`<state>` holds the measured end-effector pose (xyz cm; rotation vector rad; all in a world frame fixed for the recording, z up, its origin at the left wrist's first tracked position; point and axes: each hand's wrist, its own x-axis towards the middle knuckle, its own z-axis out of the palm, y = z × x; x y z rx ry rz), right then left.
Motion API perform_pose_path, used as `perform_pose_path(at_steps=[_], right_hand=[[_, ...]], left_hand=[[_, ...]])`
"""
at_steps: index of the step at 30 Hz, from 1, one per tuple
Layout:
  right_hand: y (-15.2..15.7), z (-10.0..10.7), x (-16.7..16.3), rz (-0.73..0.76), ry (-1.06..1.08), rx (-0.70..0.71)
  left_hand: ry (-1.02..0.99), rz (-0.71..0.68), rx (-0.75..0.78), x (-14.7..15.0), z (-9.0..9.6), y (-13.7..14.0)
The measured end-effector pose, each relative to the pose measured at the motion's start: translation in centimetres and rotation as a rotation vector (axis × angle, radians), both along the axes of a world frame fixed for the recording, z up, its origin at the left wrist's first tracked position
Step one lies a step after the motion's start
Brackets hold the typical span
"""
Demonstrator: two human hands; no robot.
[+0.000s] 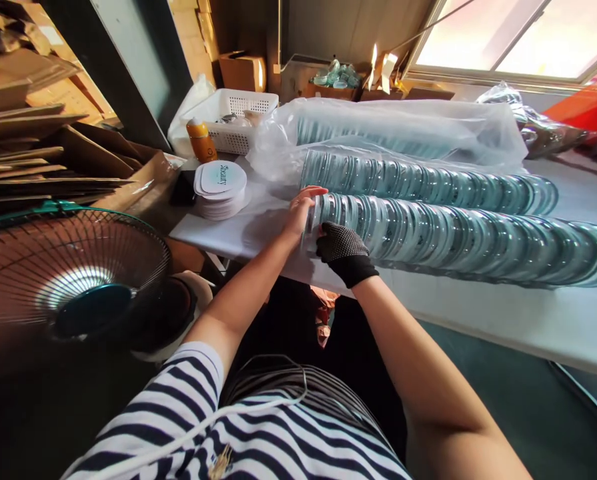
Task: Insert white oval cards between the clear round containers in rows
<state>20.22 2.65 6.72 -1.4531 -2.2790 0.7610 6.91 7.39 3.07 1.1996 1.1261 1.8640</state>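
A long row of nested clear round plastic shells [428,233], like lids or bowls, lies on its side along the white table. My bare left hand [301,212] is at the row's left end, its fingers curled over the far edge of the end pieces. On the near side of that same end, my right hand [345,248], in a dark dotted glove, is closed against the shells. Its fingertips are partly hidden. A second row of the same shells [418,177] lies just behind. Farther back, a clear plastic bag [378,110] covers more of them.
A stack of round white cards [221,187] stands left of my hands, near an orange bottle [201,141] and a white basket [228,130]. A fan [93,287] is at lower left, before piled cardboard [33,153]. The table's front edge [478,327] runs close to my body.
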Motion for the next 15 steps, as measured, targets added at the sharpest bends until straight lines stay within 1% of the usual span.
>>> perform_pose_path(at_steps=[1, 3, 5, 7, 9, 11, 13, 15], right_hand=[[0.0, -0.2, 0.1, 0.019, 0.181, -0.186], [-0.2, -0.5, 0.1, 0.114, 0.541, -0.532], [-0.3, -0.8, 0.1, 0.209, 0.794, -0.758], [-0.3, -0.8, 0.2, 0.231, 0.912, -0.911], [0.0, -0.4, 0.2, 0.190, 0.949, -1.015], [0.7, 0.3, -0.1, 0.159, 0.964, -1.064], [1.3, 1.0, -0.5, 0.160, 0.982, -1.037], [1.7, 1.3, -0.9, 0.194, 0.947, -0.953]], left_hand=[[0.007, 0.003, -0.003, 0.1, 0.0, -0.2], [0.037, 0.008, -0.029, 0.2, 0.2, -0.6], [0.074, 0.011, -0.087, 0.4, 0.5, -1.1], [0.114, 0.012, -0.145, 0.5, 0.7, -1.5], [0.181, -0.001, -0.155, 0.5, 0.8, -1.6], [0.280, -0.019, -0.105, 0.3, 0.6, -1.6], [0.364, -0.039, -0.031, -0.2, 0.4, -1.5], [0.426, -0.059, 0.030, -0.7, 0.2, -1.3]])
